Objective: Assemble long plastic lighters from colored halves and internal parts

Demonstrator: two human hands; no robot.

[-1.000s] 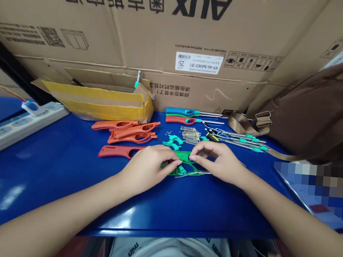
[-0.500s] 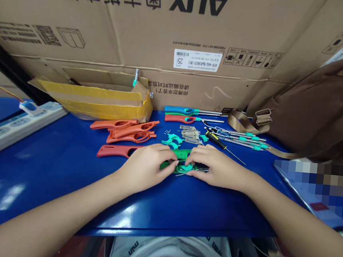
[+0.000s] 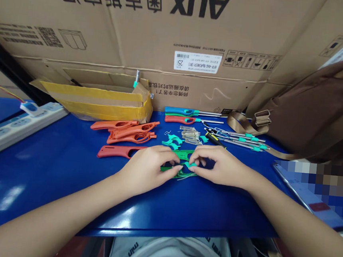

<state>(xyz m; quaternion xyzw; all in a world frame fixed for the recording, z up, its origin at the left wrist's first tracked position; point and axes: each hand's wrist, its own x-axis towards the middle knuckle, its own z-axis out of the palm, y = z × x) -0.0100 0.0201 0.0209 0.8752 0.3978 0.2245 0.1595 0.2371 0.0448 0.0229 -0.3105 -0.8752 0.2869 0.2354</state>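
My left hand (image 3: 146, 164) has thumb and fingers closed on the near green lighter casing half (image 3: 172, 174), low on the blue table. Between the thumb and forefinger of my right hand (image 3: 218, 164) is a small teal trigger piece (image 3: 190, 166), over the casing. A thin pale wire shows beneath it. Another green casing half (image 3: 184, 154) lies just behind, partly covered by my fingers. Left of my left hand is a red lighter casing (image 3: 114, 151). Loose teal triggers (image 3: 173, 140) and clear lighter tanks (image 3: 190, 135) lie beyond my hands.
Orange casings (image 3: 123, 130) are piled at left, before a yellow-taped carton (image 3: 101, 102). Assembled lighters (image 3: 180, 112) lie at the back. Metal lighter tubes (image 3: 242, 139) and a black-yellow screwdriver (image 3: 214, 140) are at right. A power strip (image 3: 18, 127) runs along the left.
My right hand has shifted slightly up and right, raising the teal trigger piece a little. It now covers more of the screwdriver. My left hand stays at the casing.
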